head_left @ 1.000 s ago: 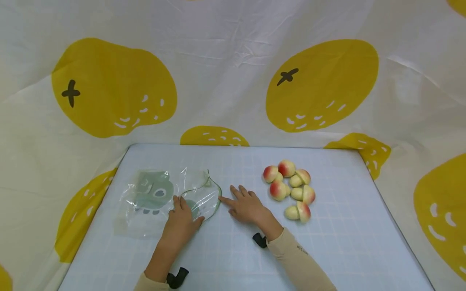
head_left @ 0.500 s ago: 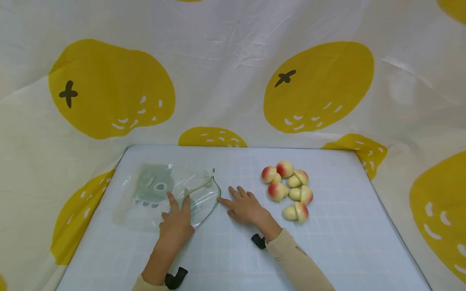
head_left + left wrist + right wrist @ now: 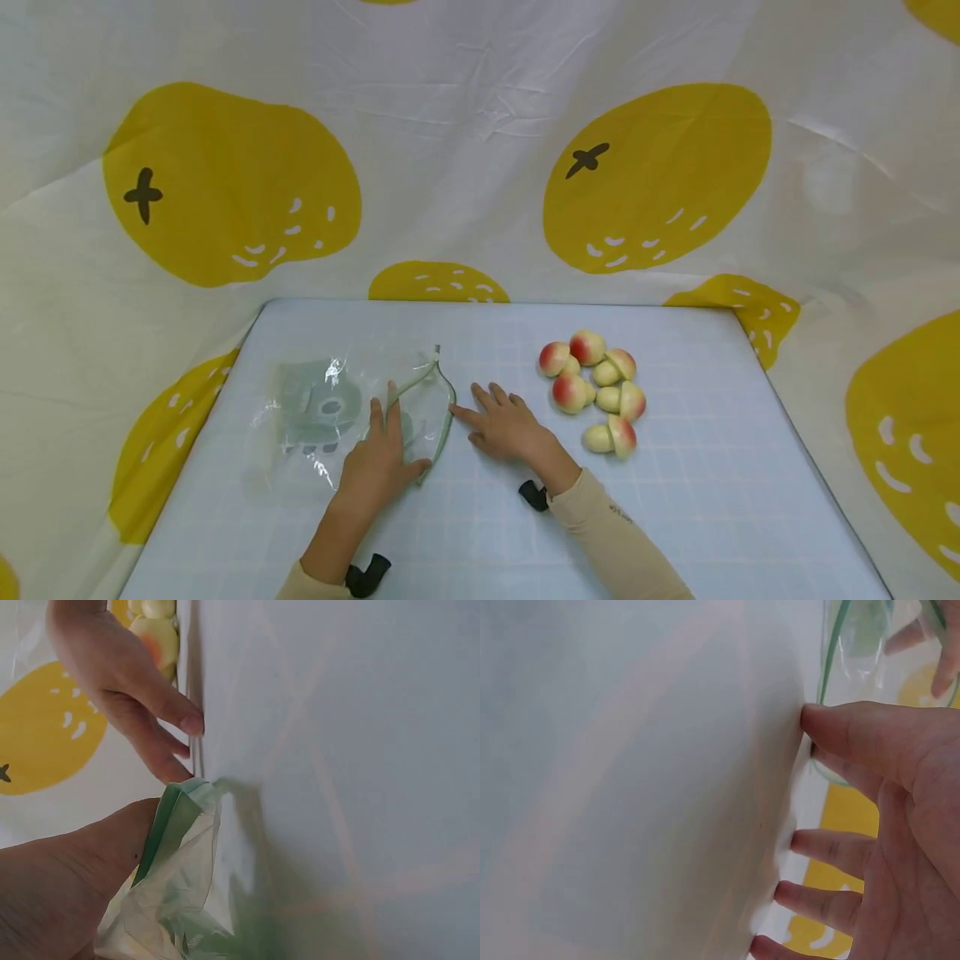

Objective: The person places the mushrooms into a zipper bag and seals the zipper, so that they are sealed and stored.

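Note:
A clear plastic zip bag (image 3: pixel 318 412) with a green cartoon print lies on the table, its green-edged mouth (image 3: pixel 446 433) spread apart and facing right. My left hand (image 3: pixel 378 467) is at that mouth, forefingers stretched along the upper edge and thumb out toward the lower one. In the left wrist view, the thumb lies against the green strip (image 3: pixel 159 840). Fingers spread, my right hand (image 3: pixel 506 429) rests its fingertips on the table, the index tip right at the bag's edge. The right wrist view shows this hand (image 3: pixel 900 840) from the palm side, holding nothing.
Several red-and-cream toy mushrooms (image 3: pixel 572 392) lie grouped on the table right of my right hand. The pale checked tabletop (image 3: pixel 712 467) ends at a hanging cloth (image 3: pixel 457 167) printed with yellow fruit. Black wrist mounts (image 3: pixel 367 575) sit by both wrists.
My left hand's fingers shifted from lying on the bag to spreading its mouth, which now stands wider with the lower edge drawn toward me. My right hand and the mushrooms stayed put.

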The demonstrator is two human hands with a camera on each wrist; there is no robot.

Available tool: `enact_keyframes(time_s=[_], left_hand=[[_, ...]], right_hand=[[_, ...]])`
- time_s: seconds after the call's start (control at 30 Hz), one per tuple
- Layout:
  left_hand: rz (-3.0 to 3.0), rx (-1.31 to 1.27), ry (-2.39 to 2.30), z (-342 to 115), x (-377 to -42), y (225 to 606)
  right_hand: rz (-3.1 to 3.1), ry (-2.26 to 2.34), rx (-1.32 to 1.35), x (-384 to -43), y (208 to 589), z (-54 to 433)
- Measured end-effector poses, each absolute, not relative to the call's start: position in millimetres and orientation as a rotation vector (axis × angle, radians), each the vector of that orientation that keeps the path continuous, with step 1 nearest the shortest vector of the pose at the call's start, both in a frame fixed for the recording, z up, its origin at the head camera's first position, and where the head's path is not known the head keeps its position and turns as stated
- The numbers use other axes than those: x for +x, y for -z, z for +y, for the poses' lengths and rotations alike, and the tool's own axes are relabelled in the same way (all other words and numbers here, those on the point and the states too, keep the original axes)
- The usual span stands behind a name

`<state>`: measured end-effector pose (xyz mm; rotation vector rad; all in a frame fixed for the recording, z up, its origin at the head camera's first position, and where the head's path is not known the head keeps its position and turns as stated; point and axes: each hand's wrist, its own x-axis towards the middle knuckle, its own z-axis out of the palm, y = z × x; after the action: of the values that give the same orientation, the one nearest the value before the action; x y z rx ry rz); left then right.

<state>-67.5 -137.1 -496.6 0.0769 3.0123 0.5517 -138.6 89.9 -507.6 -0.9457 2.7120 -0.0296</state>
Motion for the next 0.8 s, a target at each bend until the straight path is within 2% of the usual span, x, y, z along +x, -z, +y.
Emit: enact_keyframes(time_s=[0.23,0.47,0.8], left_hand=[[3.045,0.19,-0.34,-130,-69,499],[2.975,0.142,-0.499,-128,-70,506],[3.001,0.152,-0.485,-126,-70,508]], right_hand=[[2.716,0.029,-0.955,-139,509,90],[2.709,0.009,-0.942,-140,510,89],[2.698,0.026,-0.923,-140,507,89]])
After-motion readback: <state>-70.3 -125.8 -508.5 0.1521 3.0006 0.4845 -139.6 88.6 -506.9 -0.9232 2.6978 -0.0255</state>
